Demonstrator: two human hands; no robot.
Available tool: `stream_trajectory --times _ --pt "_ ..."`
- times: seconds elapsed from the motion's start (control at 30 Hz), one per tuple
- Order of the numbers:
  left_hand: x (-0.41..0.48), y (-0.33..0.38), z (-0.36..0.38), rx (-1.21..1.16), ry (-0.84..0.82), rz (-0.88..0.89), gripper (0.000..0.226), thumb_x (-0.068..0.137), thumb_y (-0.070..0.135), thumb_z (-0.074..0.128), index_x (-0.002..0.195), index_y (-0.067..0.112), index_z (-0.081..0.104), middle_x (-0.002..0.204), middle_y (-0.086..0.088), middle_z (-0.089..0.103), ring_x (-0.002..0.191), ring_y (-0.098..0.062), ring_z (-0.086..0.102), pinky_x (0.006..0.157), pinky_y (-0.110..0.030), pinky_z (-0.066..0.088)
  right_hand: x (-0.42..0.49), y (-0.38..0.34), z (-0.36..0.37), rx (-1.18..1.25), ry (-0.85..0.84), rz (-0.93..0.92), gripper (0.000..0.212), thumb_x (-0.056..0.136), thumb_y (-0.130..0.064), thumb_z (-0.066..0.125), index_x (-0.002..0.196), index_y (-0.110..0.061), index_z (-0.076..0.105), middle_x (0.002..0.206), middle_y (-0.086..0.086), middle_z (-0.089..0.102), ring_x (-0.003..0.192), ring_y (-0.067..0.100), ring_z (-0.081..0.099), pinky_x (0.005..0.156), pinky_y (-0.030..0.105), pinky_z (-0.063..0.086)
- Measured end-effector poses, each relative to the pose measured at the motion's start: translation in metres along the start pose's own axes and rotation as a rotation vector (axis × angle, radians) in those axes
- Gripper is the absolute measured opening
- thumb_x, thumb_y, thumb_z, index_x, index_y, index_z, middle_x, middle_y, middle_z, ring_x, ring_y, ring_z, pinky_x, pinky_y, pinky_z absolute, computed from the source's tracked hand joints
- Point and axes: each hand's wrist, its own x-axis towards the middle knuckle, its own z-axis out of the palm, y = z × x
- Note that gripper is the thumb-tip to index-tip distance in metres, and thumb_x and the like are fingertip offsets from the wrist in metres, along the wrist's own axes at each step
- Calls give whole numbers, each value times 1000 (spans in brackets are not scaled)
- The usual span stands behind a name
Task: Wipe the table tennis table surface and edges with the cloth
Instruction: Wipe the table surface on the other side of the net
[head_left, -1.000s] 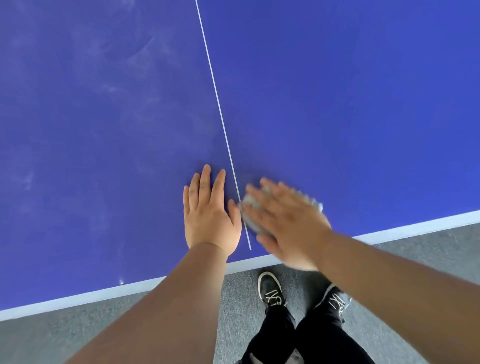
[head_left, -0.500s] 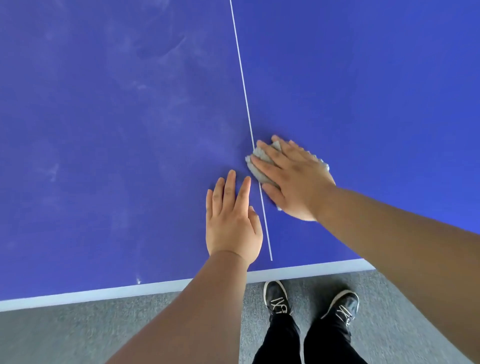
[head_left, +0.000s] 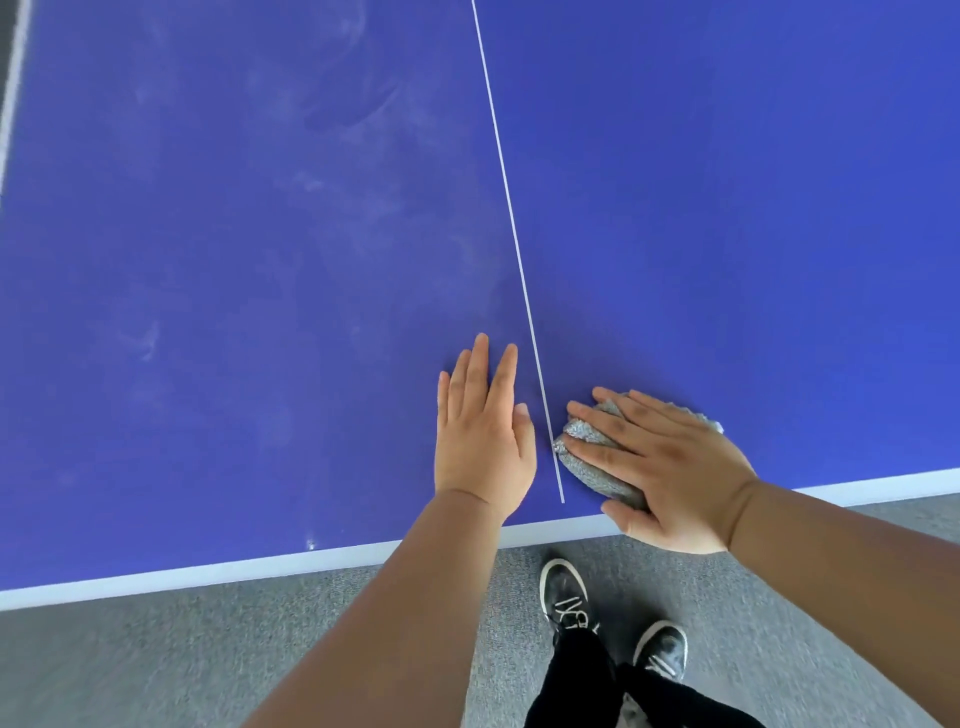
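The blue table tennis table (head_left: 260, 312) fills most of the view, with a thin white centre line and a white near edge (head_left: 208, 574). A folded grey cloth (head_left: 587, 457) lies on the surface just right of the centre line, close to the near edge. My right hand (head_left: 670, 467) presses flat on the cloth with straight fingers and covers most of it. My left hand (head_left: 483, 441) rests flat on the table just left of the line, fingers straight. Pale dusty smears mark the left half of the surface.
Grey carpet (head_left: 156, 665) runs below the near edge. My two black shoes (head_left: 566, 597) stand on it under the right hand. At the far top left, a white side edge of the table (head_left: 13, 78) shows.
My right hand slid the cloth back from farther up the centre line toward the near edge. My left hand stayed flat beside the line.
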Motion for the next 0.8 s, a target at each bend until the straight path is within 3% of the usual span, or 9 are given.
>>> stream_trajectory --times 0.13,0.23,0.43,0.57,0.7,0.73,0.8 --pt "-27 -58 -20 40 53 -115 65 99 41 34 162 24 30 174 1 13 160 -22 9 131 -44 5 1 0 -3 10 -17 4 71 96 -59 44 161 -32 35 173 -4 16 160 24 15 127 48 18" --pt "-41 -97 -30 140 -1 -220 73 96 53 31 164 28 25 174 1 10 160 -23 4 130 -48 4 0 -2 -7 1 -23 10 71 96 -60 43 161 -31 35 172 -3 18 159 25 18 127 48 17" --pt "-36 -107 -22 217 42 -181 75 94 60 27 164 34 20 174 1 11 160 -23 5 130 -47 4 0 -2 -2 -5 -10 78 74 96 -61 37 163 -29 31 173 -2 14 159 26 16 126 51 23" --pt "-38 -109 -21 210 48 -185 77 92 63 22 164 36 18 174 4 6 160 -20 1 130 -44 0 0 -6 -1 -38 -45 125 74 100 -67 23 165 -32 19 174 -5 6 160 23 9 129 48 17" --pt "-37 -107 -22 203 42 -177 77 92 62 22 164 35 20 174 3 7 160 -21 2 130 -44 0 22 -61 2 124 79 600 70 100 -65 11 164 -36 7 174 -5 0 161 23 -1 130 43 2" --pt "-37 -108 -22 207 39 -179 77 92 62 22 164 35 19 174 3 7 160 -22 2 130 -44 0 32 -86 5 142 85 639 70 101 -62 11 165 -34 5 174 -3 -2 160 26 -4 130 44 0" --pt "-36 -109 -22 207 37 -182 78 91 63 20 164 35 18 174 3 6 160 -21 1 130 -43 -1 48 -136 13 133 45 452 69 102 -58 12 165 -32 2 174 0 -6 160 29 -8 129 47 -3"
